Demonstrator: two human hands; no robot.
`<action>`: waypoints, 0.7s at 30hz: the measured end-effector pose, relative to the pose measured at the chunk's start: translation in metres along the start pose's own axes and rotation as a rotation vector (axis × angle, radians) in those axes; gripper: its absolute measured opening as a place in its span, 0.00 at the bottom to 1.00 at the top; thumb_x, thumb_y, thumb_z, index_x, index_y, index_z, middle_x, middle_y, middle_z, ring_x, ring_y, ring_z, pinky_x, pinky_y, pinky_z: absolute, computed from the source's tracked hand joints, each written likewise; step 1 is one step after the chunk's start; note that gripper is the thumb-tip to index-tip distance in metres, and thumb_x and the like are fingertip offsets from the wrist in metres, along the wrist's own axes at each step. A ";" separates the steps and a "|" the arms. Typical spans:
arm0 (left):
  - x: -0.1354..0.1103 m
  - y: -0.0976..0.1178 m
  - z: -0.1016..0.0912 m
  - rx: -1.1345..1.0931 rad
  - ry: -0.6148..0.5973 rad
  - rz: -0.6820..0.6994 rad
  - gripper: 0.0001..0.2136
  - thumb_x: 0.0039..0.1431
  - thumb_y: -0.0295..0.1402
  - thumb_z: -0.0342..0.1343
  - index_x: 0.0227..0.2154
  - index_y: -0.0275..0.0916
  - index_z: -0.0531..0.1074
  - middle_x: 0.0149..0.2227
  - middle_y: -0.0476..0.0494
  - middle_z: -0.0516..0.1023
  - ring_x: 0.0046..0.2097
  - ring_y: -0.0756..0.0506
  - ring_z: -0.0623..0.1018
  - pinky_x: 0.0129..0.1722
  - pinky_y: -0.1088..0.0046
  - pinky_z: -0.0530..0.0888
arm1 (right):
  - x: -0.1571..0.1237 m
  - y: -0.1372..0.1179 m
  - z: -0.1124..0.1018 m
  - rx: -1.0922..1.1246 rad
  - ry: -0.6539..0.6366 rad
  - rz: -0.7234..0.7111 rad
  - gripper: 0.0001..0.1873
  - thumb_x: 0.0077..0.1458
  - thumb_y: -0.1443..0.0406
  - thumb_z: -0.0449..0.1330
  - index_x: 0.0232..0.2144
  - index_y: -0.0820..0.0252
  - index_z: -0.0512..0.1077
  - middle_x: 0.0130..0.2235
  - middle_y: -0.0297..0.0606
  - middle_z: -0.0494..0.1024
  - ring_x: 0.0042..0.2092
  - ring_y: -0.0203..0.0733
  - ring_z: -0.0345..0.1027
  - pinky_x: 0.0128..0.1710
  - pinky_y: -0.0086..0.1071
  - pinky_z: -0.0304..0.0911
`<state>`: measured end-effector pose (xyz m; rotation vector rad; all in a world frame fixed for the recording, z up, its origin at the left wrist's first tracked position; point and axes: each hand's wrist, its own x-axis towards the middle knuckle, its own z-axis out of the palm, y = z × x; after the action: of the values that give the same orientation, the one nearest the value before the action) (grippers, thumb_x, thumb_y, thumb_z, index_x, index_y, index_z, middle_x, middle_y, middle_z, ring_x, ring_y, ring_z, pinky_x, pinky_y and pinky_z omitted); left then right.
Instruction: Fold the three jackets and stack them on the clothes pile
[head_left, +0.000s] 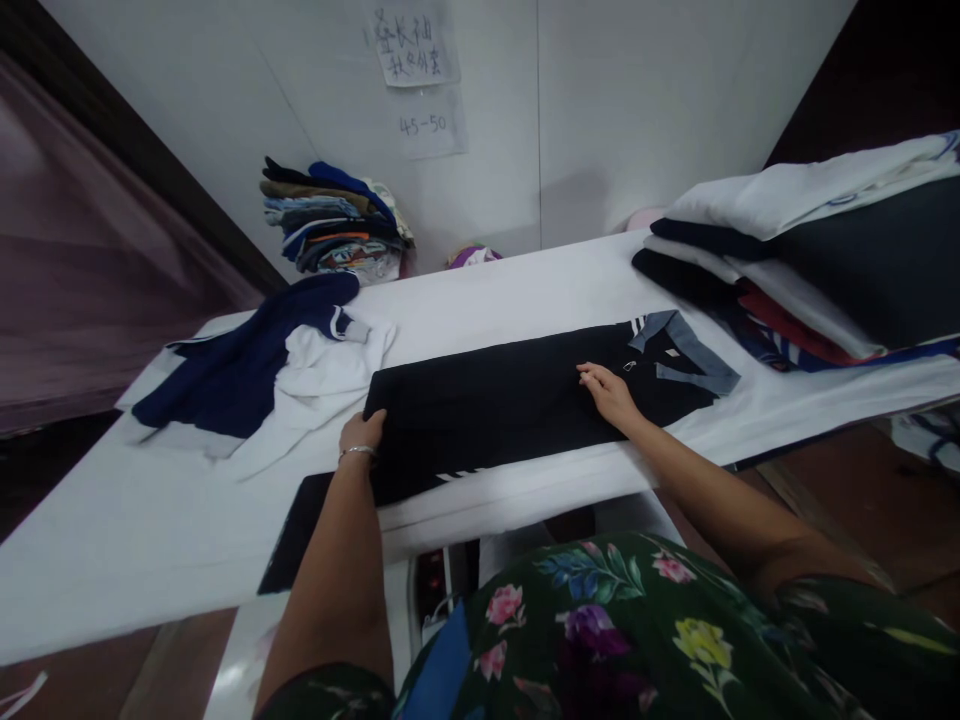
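A black polo shirt (495,400) with a grey-blue collar (686,350) lies folded lengthwise on the white table (112,530), collar to the right. My left hand (362,432) grips the shirt's left end, fingers curled over the hem. My right hand (609,392) rests flat on the shirt just below the collar, fingers stretched out. A dark sleeve or flap hangs over the table's near edge under my left forearm.
A crumpled navy and white garment (255,375) lies to the left on the table. A tall stack of folded clothes (810,250) stands at the right. Another folded pile (334,225) sits against the back wall under paper notes.
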<state>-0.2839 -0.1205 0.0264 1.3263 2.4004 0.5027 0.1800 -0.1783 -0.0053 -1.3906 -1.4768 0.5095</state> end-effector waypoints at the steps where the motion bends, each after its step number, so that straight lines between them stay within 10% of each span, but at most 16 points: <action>1: -0.001 0.001 0.000 0.001 0.000 -0.004 0.22 0.48 0.45 0.54 0.41 0.33 0.75 0.40 0.32 0.79 0.45 0.34 0.76 0.43 0.60 0.72 | 0.000 0.000 0.000 -0.005 0.001 -0.001 0.17 0.57 0.55 0.50 0.28 0.56 0.72 0.45 0.41 0.77 0.53 0.44 0.65 0.57 0.43 0.56; 7: -0.005 0.003 -0.002 0.032 0.005 -0.001 0.24 0.49 0.46 0.53 0.42 0.32 0.75 0.42 0.31 0.79 0.46 0.33 0.76 0.43 0.61 0.72 | -0.005 -0.011 0.000 -0.153 -0.096 -0.122 0.16 0.59 0.58 0.50 0.41 0.57 0.75 0.52 0.42 0.73 0.59 0.44 0.59 0.60 0.45 0.54; 14: -0.003 0.003 -0.004 0.062 -0.009 -0.016 0.25 0.50 0.46 0.53 0.43 0.31 0.75 0.43 0.29 0.78 0.46 0.32 0.76 0.43 0.59 0.72 | -0.020 -0.031 0.015 -0.515 -0.556 -0.250 0.21 0.59 0.60 0.52 0.53 0.57 0.69 0.62 0.43 0.60 0.65 0.49 0.46 0.62 0.52 0.44; 21: 0.006 -0.002 -0.002 0.042 -0.016 -0.005 0.23 0.49 0.46 0.54 0.41 0.33 0.76 0.39 0.32 0.79 0.43 0.33 0.77 0.41 0.59 0.73 | -0.020 -0.037 0.001 -0.624 -0.573 -0.201 0.21 0.59 0.61 0.52 0.55 0.57 0.67 0.63 0.43 0.60 0.65 0.48 0.45 0.62 0.53 0.42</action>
<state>-0.2897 -0.1165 0.0262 1.3362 2.4137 0.4407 0.1575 -0.2059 0.0177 -1.6122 -2.3598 0.3409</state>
